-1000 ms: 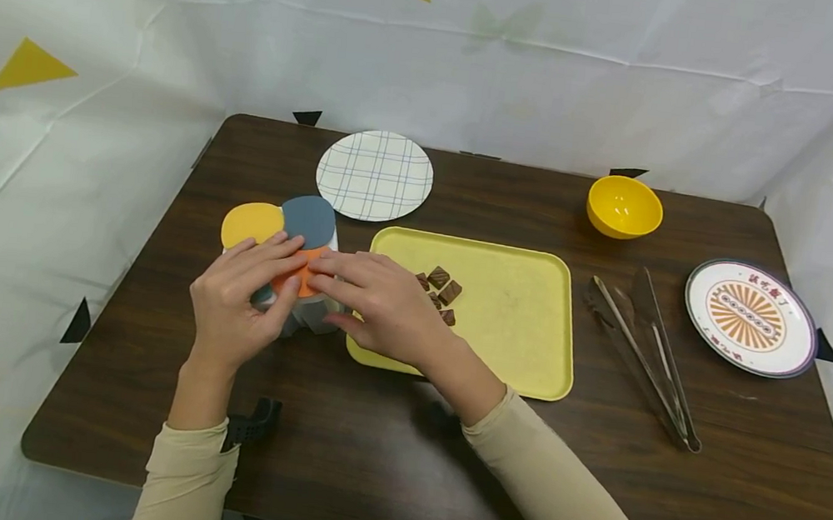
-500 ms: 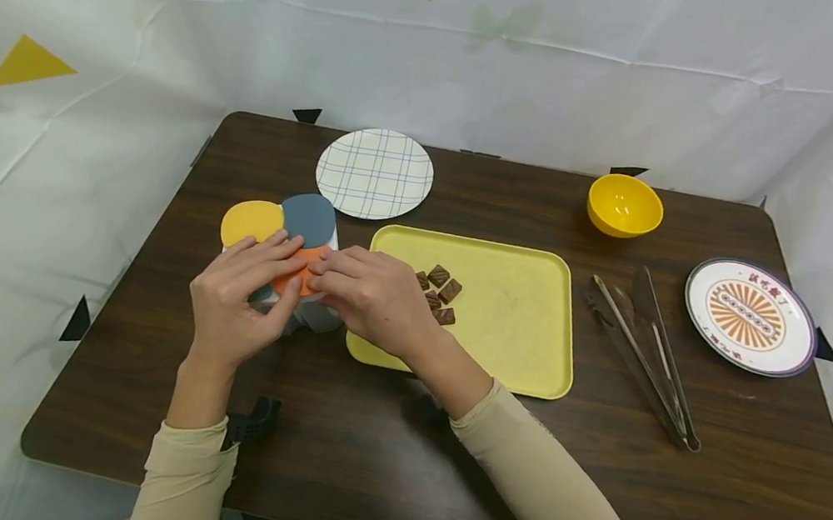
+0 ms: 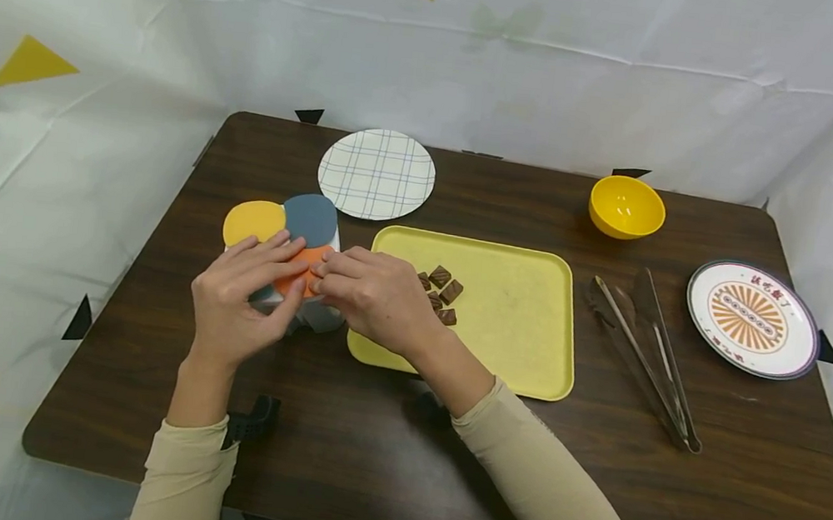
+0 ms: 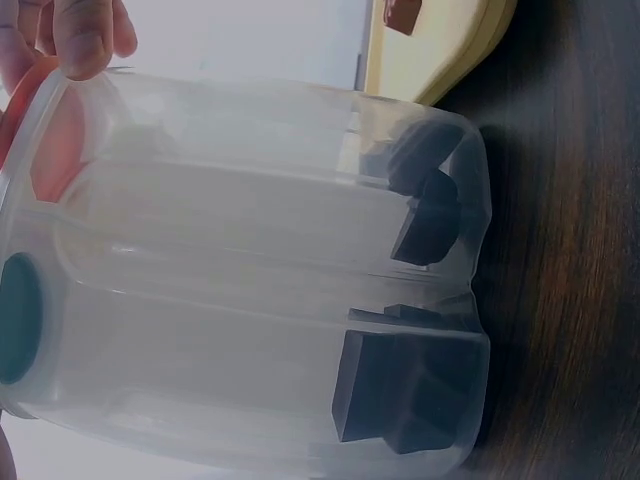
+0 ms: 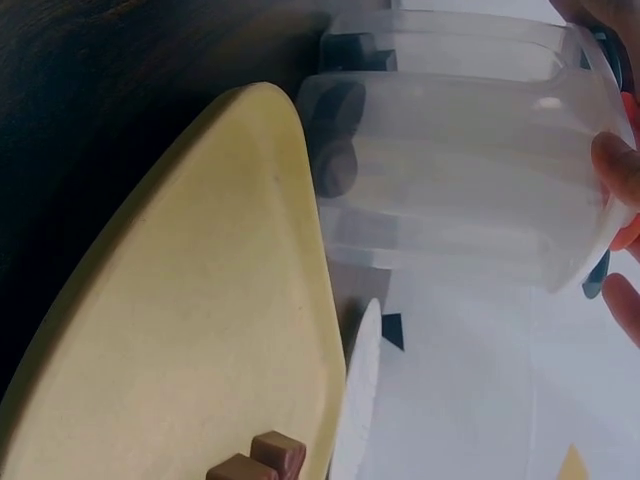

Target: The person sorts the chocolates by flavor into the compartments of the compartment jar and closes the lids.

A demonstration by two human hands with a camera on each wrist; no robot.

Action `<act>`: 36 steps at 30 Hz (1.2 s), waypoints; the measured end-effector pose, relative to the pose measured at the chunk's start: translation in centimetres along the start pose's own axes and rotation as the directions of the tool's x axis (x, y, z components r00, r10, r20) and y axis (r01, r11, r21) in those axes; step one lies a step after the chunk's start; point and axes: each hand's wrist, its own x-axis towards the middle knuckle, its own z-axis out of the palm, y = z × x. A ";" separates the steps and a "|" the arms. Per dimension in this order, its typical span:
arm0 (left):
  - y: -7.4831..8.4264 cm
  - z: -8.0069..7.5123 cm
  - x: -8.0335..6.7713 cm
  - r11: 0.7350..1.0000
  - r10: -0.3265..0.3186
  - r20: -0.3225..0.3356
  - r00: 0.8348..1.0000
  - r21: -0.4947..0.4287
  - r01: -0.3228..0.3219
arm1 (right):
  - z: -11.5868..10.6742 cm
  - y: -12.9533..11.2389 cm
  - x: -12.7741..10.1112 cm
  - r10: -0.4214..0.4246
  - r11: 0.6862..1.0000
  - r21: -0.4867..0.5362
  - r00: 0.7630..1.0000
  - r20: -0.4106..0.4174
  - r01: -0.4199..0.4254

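Observation:
A clear multi-compartment container (image 3: 309, 310) stands left of the yellow tray (image 3: 516, 320). It carries round lids: yellow (image 3: 253, 222), blue-grey (image 3: 311, 218), orange (image 3: 301, 270) and teal (image 4: 15, 320). My left hand (image 3: 235, 297) holds the container, fingers over the orange lid, thumb at the front. My right hand (image 3: 375, 294) pinches the orange lid's right edge with curled fingers. Dark chocolate pieces (image 4: 400, 395) lie at the container's (image 4: 270, 270) bottom. Several brown chocolate pieces (image 3: 444, 289) sit on the tray beside my right hand.
A checked plate (image 3: 376, 173) lies behind the tray, a yellow bowl (image 3: 627, 207) at back right. Metal tongs (image 3: 645, 349) and a patterned plate (image 3: 751, 317) lie to the right. White sheeting surrounds the brown table (image 3: 367, 456).
My right hand's fingers have curled in tighter on the orange lid's edge. The left hand and the container have barely moved.

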 end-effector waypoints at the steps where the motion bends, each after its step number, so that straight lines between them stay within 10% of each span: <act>1: 0.0 0.0 0.0 1.000 0.000 -0.001 1.000 -0.002 0.000 | 0.0 0.0 0.0 0.002 1.000 0.005 1.000 0.000 -0.002; 36: 0.8 0.1 0.5 0.991 0.041 0.021 0.999 0.129 -0.044 | -0.8 0.8 -1.0 0.045 0.969 0.240 0.998 0.043 -0.055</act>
